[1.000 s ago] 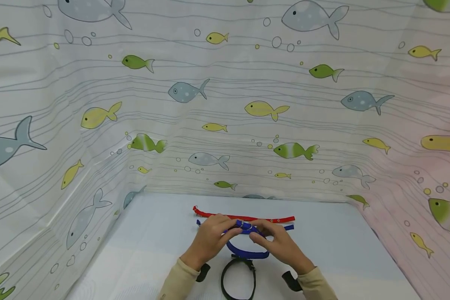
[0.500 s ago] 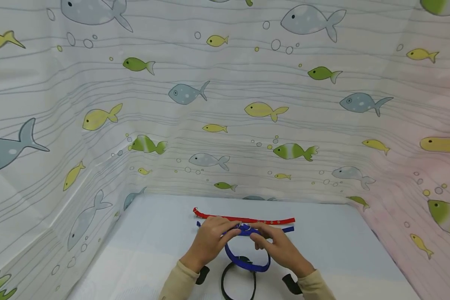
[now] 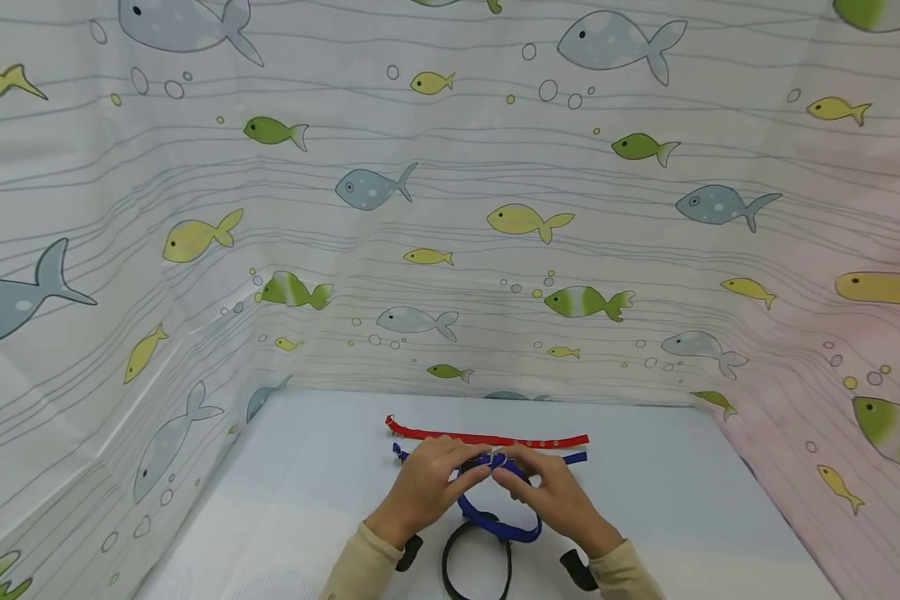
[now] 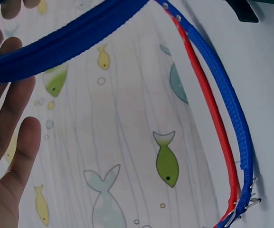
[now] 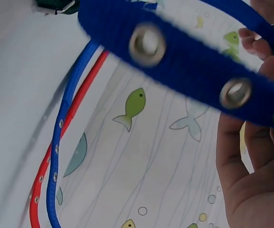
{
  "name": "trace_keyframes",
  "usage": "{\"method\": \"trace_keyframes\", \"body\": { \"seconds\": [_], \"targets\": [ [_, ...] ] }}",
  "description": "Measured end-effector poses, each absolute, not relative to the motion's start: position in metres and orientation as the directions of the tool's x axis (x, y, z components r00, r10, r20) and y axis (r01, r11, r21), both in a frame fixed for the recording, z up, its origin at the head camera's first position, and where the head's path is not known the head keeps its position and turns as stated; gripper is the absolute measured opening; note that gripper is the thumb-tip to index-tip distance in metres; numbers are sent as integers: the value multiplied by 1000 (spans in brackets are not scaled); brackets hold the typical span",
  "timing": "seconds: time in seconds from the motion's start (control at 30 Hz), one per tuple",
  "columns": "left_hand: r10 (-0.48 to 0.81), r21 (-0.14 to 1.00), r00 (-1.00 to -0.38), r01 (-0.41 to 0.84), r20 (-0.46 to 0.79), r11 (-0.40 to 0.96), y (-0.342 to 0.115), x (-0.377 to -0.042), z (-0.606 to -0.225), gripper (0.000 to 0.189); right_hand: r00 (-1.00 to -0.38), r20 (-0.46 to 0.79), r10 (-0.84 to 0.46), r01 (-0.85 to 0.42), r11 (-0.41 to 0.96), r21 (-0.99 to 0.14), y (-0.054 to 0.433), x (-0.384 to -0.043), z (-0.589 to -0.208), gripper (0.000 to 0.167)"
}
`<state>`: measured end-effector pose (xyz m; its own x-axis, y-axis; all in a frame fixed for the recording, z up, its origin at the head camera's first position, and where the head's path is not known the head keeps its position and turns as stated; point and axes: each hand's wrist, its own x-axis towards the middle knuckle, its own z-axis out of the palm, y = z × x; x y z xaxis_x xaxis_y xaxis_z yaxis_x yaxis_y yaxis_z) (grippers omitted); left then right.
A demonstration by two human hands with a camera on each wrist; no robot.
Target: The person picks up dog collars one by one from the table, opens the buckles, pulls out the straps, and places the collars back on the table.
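**Fine fingertip work, mid-air**

Pinching a blue woven collar with silver-rimmed eyelets (image 5: 189,69) between left hand (image 3: 429,483) and right hand (image 3: 558,493), with fingers bent and thumbs nearly meeting at bright metal hardware (image 3: 493,457). Raised above the white table (image 3: 307,475), with loop hanging below, presumably for room around the fastening. Laid lengthwise beyond: a red eyeletted strap (image 3: 502,440) and a flat blue eyeletted strap (image 3: 574,457), probably parallel for easy telling apart. Nearer: a round black strap loop (image 3: 446,567), cut off at bottom edge. Masked by fingertips: exact grip and any threading. Masked by hands: middle of flat blue strap. Unclear: curved black pieces (image 3: 577,570) beside beige sleeves (image 3: 360,562).
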<state>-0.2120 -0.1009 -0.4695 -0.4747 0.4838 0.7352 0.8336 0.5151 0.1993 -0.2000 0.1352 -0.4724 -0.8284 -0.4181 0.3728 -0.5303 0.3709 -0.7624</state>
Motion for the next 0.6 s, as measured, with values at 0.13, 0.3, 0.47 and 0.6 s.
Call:
{"method": "trace_keyframes", "body": {
  "seconds": [0.13,0.3,0.47,0.6],
  "targets": [
    [493,193,-475,833,729,518,-100,-212,-470,35,-817,397,-417,-552,368,-748,136,-200,-473,21],
    [502,170,-480,823,719,542,-102,-215,-467,31,-811,383,-443,-561,402,-723,139,-201,-472,26],
    [502,154,-477,817,721,555,-105,-219,-465,28,-809,355,-469,-565,451,-691,143,-202,-471,29],
    [489,157,-463,824,739,544,-109,-221,-466,26,-811,338,-478,-561,468,-683,147,-203,-473,30]
  ]
}}
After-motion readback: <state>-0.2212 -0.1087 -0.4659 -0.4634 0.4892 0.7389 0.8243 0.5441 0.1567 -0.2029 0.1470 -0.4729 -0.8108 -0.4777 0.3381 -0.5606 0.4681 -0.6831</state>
